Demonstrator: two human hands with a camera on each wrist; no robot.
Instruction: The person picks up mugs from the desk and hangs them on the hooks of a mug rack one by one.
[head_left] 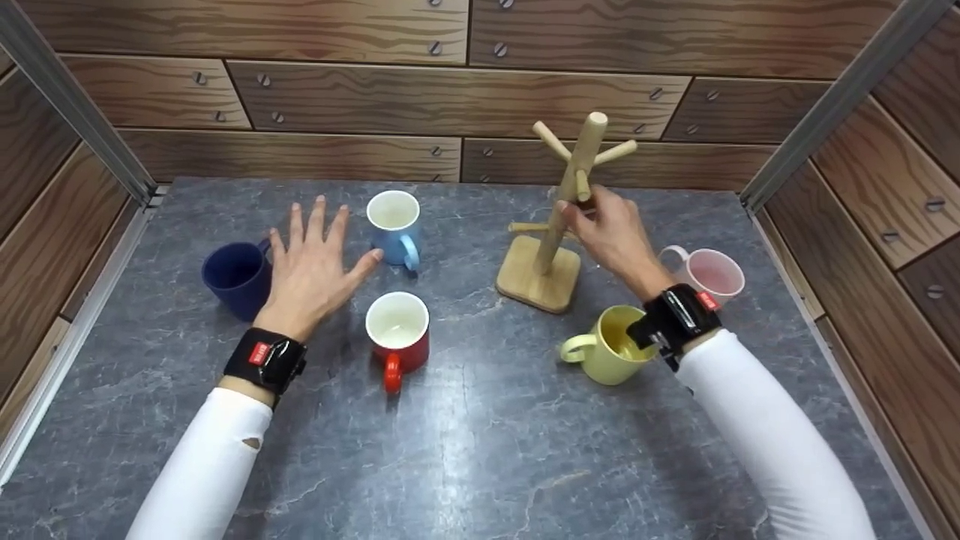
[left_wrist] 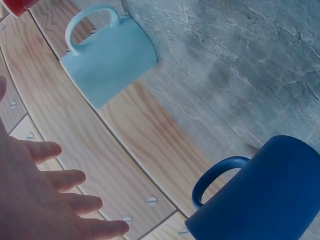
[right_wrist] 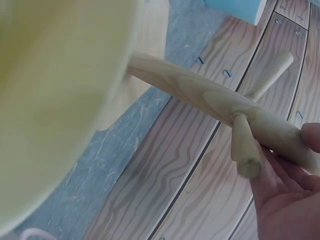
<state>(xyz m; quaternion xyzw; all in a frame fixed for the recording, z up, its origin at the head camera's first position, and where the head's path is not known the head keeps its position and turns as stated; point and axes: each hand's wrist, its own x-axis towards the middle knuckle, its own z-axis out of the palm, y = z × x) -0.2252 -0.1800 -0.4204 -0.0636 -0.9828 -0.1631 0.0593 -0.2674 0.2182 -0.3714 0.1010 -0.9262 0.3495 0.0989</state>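
My right hand [head_left: 615, 229] grips the post of a wooden mug tree [head_left: 553, 232], thumb on one side and fingers around the other. Several short pegs stick out from the post, which rises from a square base [head_left: 525, 281]. In the right wrist view, the yellow mug [right_wrist: 55, 115] fills the left side, close to the camera. My left hand [head_left: 311, 274] is spread flat with straight fingers, holding nothing. It hovers between the dark blue mug [head_left: 238, 281] and the light blue mug [head_left: 390, 236], its thumb tip overlapping the latter in the head view.
A red mug [head_left: 401, 352] stands upright near the middle of the grey marbled table [head_left: 450, 465]. The pink mug [head_left: 716, 274] sits at the right, partly behind my right wrist. Wood-patterned panels [head_left: 352, 97] wall the back and sides, with metal frame posts [head_left: 832, 97] at the corners.
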